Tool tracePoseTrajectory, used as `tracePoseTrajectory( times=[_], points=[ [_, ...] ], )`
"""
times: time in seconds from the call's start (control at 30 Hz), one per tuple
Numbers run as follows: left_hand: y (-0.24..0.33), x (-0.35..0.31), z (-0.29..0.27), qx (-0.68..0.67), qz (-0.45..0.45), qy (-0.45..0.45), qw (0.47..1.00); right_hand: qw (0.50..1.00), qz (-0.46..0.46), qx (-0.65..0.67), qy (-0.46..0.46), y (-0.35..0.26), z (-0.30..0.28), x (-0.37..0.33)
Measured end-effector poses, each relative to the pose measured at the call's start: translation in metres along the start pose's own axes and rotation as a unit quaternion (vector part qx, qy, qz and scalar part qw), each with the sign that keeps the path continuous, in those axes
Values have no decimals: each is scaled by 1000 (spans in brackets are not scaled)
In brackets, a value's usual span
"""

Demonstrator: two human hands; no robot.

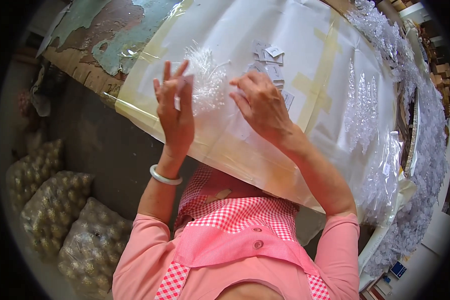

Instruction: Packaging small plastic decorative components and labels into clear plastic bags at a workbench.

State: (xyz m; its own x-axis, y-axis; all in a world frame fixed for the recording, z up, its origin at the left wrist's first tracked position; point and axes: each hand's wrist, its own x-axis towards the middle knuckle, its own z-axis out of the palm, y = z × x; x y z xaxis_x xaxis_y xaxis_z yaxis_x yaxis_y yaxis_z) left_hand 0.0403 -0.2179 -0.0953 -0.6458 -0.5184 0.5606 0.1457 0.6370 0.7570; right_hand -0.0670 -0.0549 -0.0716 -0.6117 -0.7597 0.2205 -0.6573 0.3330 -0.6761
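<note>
My left hand (176, 107) is raised over the near edge of the covered table, some fingers stretched up and the others pinched on what looks like a small pale tag (187, 79). To its right, my right hand (263, 104) has its fingers curled together; anything between its fingertips is too small to make out. A loose bundle of thin white strings (207, 80) with small knob-like ends lies between and just beyond both hands. Beyond my right hand, several small white printed tags (271, 60) lie in an overlapping spread.
Clear, icicle-shaped plastic ornaments (362, 107) lie on the table's right, with a long heap of clear pieces (420, 150) along that side. Peeling boards (105, 42) form the far left corner. Bags of gold-coloured balls (92, 245) stand on the floor at left.
</note>
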Motion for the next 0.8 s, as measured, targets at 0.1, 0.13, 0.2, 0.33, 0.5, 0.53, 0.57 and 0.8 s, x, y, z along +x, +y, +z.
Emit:
tracePoseTrajectory(
  times=[0.1,0.13,0.2,0.33,0.5,0.53,0.57,0.8],
  points=[
    [5,-11,7,44,27,-43,998,974,-73,-201,73,5,0,28],
    [8,-12,6,41,27,-48,998,976,-53,-207,39,6,1,34],
    [7,-10,7,38,28,-52,998,979,-37,-199,8,8,7,41],
    [-1,-9,9,-24,-1,-77,997,981,-55,-178,-54,5,18,49],
    [1,-7,16,80,5,-127,989,989,-75,-127,-4,-5,5,35],
    [0,-7,16,80,2,-125,989,995,-49,-88,-23,-5,1,30],
    [-1,-7,16,81,-7,-122,989,998,-23,-49,-42,-5,-3,24],
    [-3,-8,16,87,-1,-120,989,993,13,-32,-111,0,-30,-43]
  ],
)
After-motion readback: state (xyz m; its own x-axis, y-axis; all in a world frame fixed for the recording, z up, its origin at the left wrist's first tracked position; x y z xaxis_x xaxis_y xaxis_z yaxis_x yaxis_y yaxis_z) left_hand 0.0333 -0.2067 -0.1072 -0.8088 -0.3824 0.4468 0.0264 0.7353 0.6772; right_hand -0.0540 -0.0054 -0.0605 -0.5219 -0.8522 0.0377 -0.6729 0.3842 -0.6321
